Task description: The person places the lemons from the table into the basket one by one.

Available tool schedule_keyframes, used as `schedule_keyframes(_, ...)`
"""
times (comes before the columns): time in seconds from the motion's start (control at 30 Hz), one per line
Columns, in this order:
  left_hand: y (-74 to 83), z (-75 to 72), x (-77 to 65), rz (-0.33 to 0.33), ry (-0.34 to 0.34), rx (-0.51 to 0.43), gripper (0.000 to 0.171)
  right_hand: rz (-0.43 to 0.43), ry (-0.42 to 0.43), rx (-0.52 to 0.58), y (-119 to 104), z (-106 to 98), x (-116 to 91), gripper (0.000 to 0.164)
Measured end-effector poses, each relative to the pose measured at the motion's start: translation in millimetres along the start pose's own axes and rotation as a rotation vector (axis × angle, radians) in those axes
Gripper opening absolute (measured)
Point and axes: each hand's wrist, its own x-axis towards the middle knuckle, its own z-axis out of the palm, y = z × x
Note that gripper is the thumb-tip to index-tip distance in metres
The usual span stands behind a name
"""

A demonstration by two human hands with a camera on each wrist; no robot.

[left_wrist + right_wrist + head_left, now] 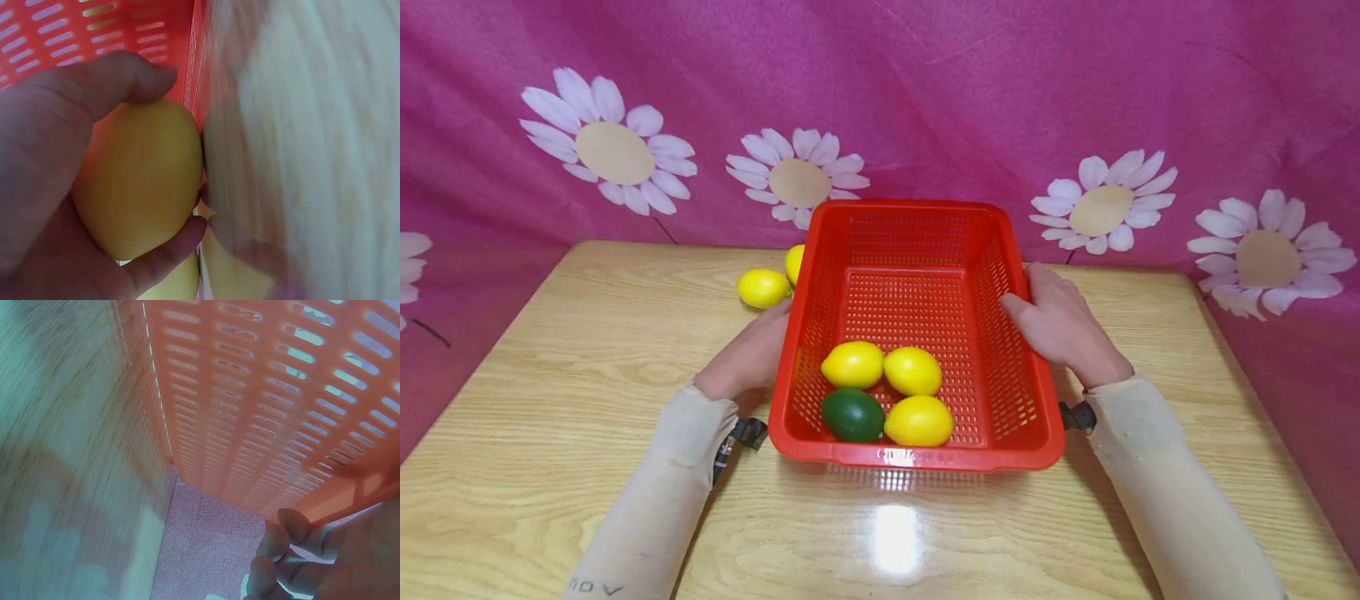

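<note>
A red perforated plastic basket (pixel 842 452) sits at the middle of the table. Inside, near its front wall, lie a dark green lemon-shaped fruit (pixel 853 415) and three yellow lemons (pixel 919 421). My left hand (pixel 748 354) is low at the basket's left side, its fingers hidden behind the wall in the head view. The left wrist view shows that hand gripping a lemon (pixel 140 181) between thumb and fingers, close beside the perforated wall. On the opposite side, my right hand (pixel 1063 317) holds the basket's right rim, thumb over the edge and fingers curled outside.
Two more lemons (pixel 763 288) lie on the wooden table (pixel 587 400) at the basket's back left, one partly hidden by the rim. A pink cloth with white daisies (pixel 925 100) hangs along the table's back and sides.
</note>
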Motion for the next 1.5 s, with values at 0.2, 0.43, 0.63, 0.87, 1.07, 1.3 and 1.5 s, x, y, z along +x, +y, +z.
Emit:
schedule_keyframes(0.2, 2.5, -4.6, -1.2, -0.116, -0.039, 0.019, 0.033, -0.01, 0.002, -0.003, 0, 0, -1, 0.053)
schedule_keyframes(0.43, 2.2, -13.0, -4.5, -0.249, -0.032, -0.012, 0.058, -0.022, 0.003, -0.005, 0, 0, -1, 0.052)
schedule_keyframes(0.63, 3.3, -16.0, -4.7, -0.268, -0.029, -0.047, 0.066, -0.018, 0.012, -0.002, 1, 1, -2, 0.049)
schedule_keyframes(0.87, 4.2, -16.0, -9.9, -0.264, -0.025, -0.015, 0.062, -0.039, 0.005, -0.023, 1, 5, -1, 0.049)
schedule_keyframes(1.07, 7.9, -24.8, -8.0, -0.306, -0.03, 0.01, 0.061, -0.035, 0.02, -0.039, 0, 1, -3, 0.049)
schedule_keyframes(1.3, 13.0, -35.9, -10.5, -0.329, -0.055, 0.039, 0.058, -0.038, 0.025, -0.035, 0, 1, -4, 0.05)
schedule_keyframes(1.5, 15.3, -42.9, -12.8, -0.381, -0.075, 0.045, 0.059, -0.041, 0.032, -0.027, 1, 2, -4, 0.051)
